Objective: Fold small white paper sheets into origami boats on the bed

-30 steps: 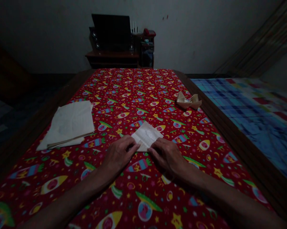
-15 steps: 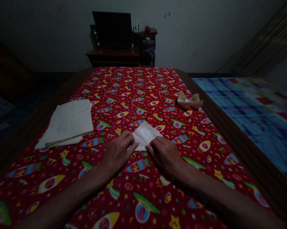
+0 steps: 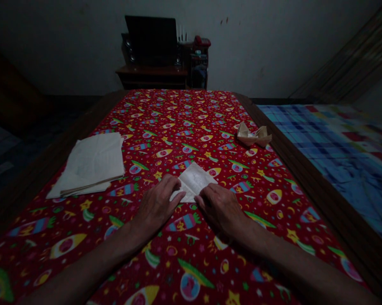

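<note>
A small folded piece of pale paper [image 3: 195, 180] lies on the red tablecloth in front of me, one corner pointing away and a crease running across it. My left hand [image 3: 161, 197] grips its left corner, with the thumb on the near side and the fingers curled over the edge; a small gap shows between thumb and forefinger. On the right side, my right hand [image 3: 221, 205] has its fingers bent over the paper and the thumb at the near edge. The fingers cover both side corners.
To the left lies a stack of paper sheets [image 3: 92, 159]. A folded paper boat-like shape [image 3: 254, 136] stands near the table's right edge. The patterned tablecloth [image 3: 191, 241] covers the table. Beyond are a monitor [image 3: 151, 41] on a desk and a red telephone [image 3: 202, 41].
My left thumb and forefinger have parted slightly at the paper's left corner. The right hand stays almost where it was, and the paper has barely moved.
</note>
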A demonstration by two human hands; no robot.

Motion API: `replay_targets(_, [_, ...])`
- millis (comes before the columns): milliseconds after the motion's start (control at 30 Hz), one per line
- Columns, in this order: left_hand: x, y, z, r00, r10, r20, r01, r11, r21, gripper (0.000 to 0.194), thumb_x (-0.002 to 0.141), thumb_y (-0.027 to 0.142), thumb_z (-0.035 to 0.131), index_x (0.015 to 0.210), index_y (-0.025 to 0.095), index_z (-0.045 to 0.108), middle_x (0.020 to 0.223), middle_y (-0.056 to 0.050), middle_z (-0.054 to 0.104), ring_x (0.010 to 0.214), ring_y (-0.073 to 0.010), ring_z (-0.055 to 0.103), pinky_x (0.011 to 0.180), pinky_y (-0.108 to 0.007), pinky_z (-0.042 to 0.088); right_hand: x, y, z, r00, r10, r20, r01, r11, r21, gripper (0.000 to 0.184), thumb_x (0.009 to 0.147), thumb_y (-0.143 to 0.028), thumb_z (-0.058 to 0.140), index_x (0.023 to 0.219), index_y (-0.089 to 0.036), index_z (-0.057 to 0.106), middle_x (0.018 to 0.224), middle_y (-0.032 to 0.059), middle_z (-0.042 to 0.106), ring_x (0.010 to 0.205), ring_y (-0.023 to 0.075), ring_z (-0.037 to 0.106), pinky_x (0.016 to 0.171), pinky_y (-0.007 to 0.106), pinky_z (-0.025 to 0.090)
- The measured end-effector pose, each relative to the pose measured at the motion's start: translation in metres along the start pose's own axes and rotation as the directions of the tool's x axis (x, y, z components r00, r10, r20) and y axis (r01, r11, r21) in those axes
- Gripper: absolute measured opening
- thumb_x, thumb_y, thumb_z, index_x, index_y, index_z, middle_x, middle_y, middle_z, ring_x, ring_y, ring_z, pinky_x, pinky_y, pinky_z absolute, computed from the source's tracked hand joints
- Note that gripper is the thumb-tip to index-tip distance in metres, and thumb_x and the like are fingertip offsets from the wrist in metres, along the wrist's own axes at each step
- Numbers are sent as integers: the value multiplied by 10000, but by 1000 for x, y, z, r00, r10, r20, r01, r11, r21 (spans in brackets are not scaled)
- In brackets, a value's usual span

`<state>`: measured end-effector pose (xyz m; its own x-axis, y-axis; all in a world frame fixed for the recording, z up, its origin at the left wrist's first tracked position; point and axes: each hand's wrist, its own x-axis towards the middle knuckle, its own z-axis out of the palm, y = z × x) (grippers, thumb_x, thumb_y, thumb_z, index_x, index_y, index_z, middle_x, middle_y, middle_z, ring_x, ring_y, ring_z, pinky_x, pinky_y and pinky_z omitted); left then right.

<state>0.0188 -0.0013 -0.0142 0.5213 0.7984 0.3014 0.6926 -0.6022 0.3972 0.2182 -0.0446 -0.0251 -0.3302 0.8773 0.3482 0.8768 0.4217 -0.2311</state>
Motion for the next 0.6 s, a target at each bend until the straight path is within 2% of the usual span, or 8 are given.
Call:
replay_targets(133, [-1,0,0,999,36,-20,-35,998,49,158,910,264,483,1045,185,502,1004,-44,568,891,-176,575,721,-280,466,0,-1,0,1000,9,-18,-10,1000,-29,236,913,-294,466,733,-168,550,683,14,545,619,132,485,570,262,280])
replay_targets(200, [-2,5,-3,988,151,24,-153,977,150,166,928,219,438,1059,180,533,1052,-63,588,946,-199,565,784,-321,460,1,-1,0,1000,3,-30,-4,999,-38,233,911,-293,469,734,-167,554,680,15,545,615,133,483,565,263,274])
replay_targets(267, [-6,12,-5,956,276,102,-294,920,260,216,925,160,412,1083,165,559,1099,-83,608,995,-230,553,834,-376,445,1,-2,0,999,-4,-43,2,999,-45,225,905,-286,478,731,-167,556,679,15,545,607,130,475,557,264,265])
replay_targets(333, [-12,20,-5,926,343,159,-377,870,318,270,911,118,406,1132,139,559,1154,-99,612,1042,-250,547,877,-414,433,2,-2,0,999,-4,-47,2,999,-41,225,903,-278,481,722,-166,555,670,13,542,590,125,460,547,261,260])
replay_targets(433, [-25,28,1,929,342,141,-369,877,306,327,929,149,375,1222,108,515,1253,-117,573,1156,-244,513,982,-416,407,2,-1,1,999,-5,-48,3,999,-32,230,903,-262,477,707,-167,551,651,9,536,571,118,441,540,255,264])
replay_targets(600, [-37,26,5,937,311,157,-342,910,234,459,939,240,372,1373,92,351,1430,-142,393,1348,-247,315,1079,-422,352,-1,-3,-2,998,-38,-44,33,994,-107,194,893,-222,488,723,-166,564,672,25,539,600,136,443,539,266,279])
